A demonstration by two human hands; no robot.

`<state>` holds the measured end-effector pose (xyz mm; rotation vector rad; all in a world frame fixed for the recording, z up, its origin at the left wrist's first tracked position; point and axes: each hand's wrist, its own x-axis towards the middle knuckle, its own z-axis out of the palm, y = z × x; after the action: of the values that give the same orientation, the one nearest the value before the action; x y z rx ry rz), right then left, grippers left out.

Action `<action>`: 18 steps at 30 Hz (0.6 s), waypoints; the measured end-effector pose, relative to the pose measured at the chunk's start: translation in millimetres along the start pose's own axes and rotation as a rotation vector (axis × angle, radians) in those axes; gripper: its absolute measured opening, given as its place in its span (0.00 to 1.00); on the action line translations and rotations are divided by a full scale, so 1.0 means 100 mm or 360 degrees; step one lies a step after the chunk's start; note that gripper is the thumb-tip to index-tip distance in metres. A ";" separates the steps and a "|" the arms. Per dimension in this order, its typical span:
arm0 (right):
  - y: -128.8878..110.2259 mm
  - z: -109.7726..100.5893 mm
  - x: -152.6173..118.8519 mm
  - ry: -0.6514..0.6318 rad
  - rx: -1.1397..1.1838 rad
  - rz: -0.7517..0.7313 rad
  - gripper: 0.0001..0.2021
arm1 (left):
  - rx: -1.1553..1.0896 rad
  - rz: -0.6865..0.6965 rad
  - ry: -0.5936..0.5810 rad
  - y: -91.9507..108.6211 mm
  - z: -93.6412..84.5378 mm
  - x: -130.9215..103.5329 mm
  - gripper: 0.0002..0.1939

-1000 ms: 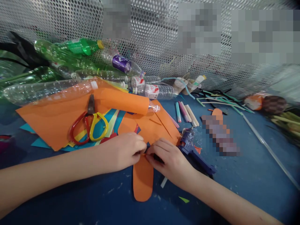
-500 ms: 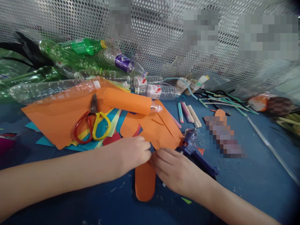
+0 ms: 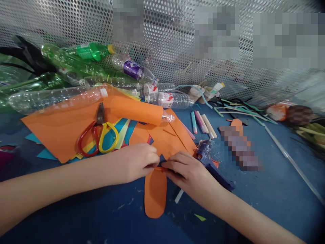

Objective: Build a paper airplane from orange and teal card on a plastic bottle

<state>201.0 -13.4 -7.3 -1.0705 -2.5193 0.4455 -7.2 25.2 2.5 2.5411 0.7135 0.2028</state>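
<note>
An orange paper strip with a rounded near end (image 3: 155, 195) lies on the blue table, its far edge folded or curled between my hands. My left hand (image 3: 143, 161) pinches the left side of that edge with closed fingers. My right hand (image 3: 186, 171) has its thumb and fingers closed on the right side of the same edge. The fingertips of both hands nearly meet. Just beyond my right hand lies a blue glue gun (image 3: 213, 166). Left of centre, scissors with one red and one yellow handle (image 3: 99, 130) rest on orange paper sheets (image 3: 56, 132).
A bottle wrapped in orange paper (image 3: 138, 110) lies on the sheets. Behind it are several plastic bottles (image 3: 165, 100) against a perforated metal screen (image 3: 167, 40). Markers (image 3: 203, 123) lie beyond the glue gun. A clear glue stick (image 3: 284, 149) is at the right.
Both hands have risen slightly at the fold, and the paper's far edge now shows between the fingertips. A small whitish strip beside my right hand is more exposed.
</note>
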 end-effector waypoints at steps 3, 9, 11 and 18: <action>-0.04 0.02 0.01 0.0011 -0.0009 0.0040 0.05 | -0.0031 -0.0042 0.0014 0.00 0.03 0.00 0.05; -0.09 0.03 0.02 0.0108 0.0024 0.0148 0.04 | 0.0025 -0.0076 0.0058 0.04 0.04 0.00 0.08; -0.08 0.02 0.01 0.0128 0.0032 0.0135 0.03 | 0.0040 -0.0055 0.0101 0.05 0.03 0.00 0.08; -0.07 -0.03 -0.02 0.0281 -0.0135 -0.0056 0.05 | 0.0103 0.0072 0.0253 0.09 -0.04 0.02 0.08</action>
<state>199.2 -18.7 -2.4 -1.0456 -2.4150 0.2251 -2.1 21.1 10.2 2.6263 0.7333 0.4069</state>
